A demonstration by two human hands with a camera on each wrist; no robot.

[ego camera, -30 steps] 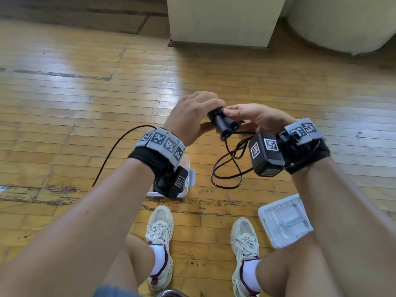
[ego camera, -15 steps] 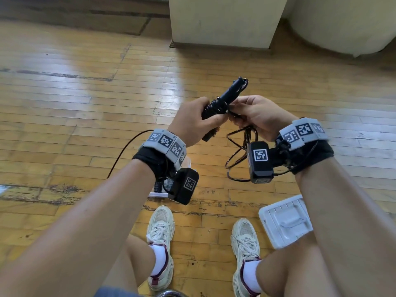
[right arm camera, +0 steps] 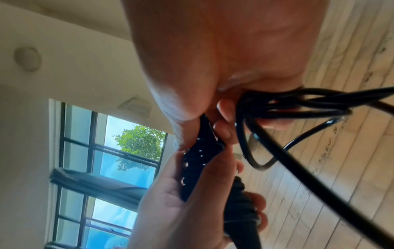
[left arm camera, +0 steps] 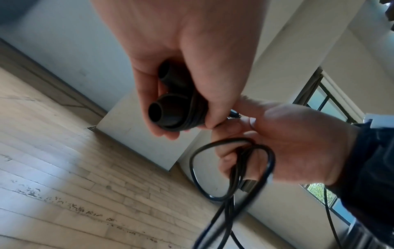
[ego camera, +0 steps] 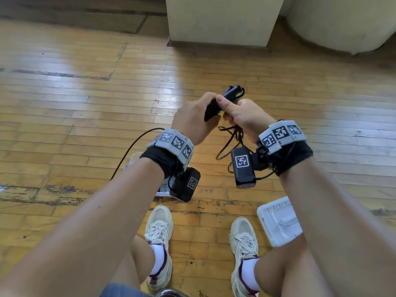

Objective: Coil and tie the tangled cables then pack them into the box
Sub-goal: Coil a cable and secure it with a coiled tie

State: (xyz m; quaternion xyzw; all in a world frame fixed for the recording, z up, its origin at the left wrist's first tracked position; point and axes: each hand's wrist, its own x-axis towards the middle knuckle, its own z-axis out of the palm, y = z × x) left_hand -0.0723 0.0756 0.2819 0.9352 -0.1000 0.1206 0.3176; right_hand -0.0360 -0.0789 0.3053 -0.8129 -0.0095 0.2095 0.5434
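Observation:
In the head view my left hand (ego camera: 190,118) grips two black handles (ego camera: 232,92) held side by side, their tips pointing up and away. My right hand (ego camera: 248,116) holds several loops of the black cable (ego camera: 227,144) in its curled fingers, and its thumb presses on the handles. The left wrist view shows the hollow handle ends (left arm camera: 168,111) in my left hand (left arm camera: 192,50), and the cable loops (left arm camera: 234,168) hanging from my right hand (left arm camera: 294,138). The right wrist view shows the cable (right arm camera: 298,104) bunched under my right hand's fingers (right arm camera: 226,109).
A clear plastic box (ego camera: 132,162) sits on the wooden floor, mostly hidden under my left wrist. Its white lid (ego camera: 278,219) lies by my right shoe (ego camera: 244,239). One cable strand (ego camera: 128,155) trails down to the floor on the left. A pale pillar (ego camera: 218,20) stands ahead.
The handles swung from pointing toward me to pointing up and away. My hands have come closer together, and the right thumb now lies on the handles.

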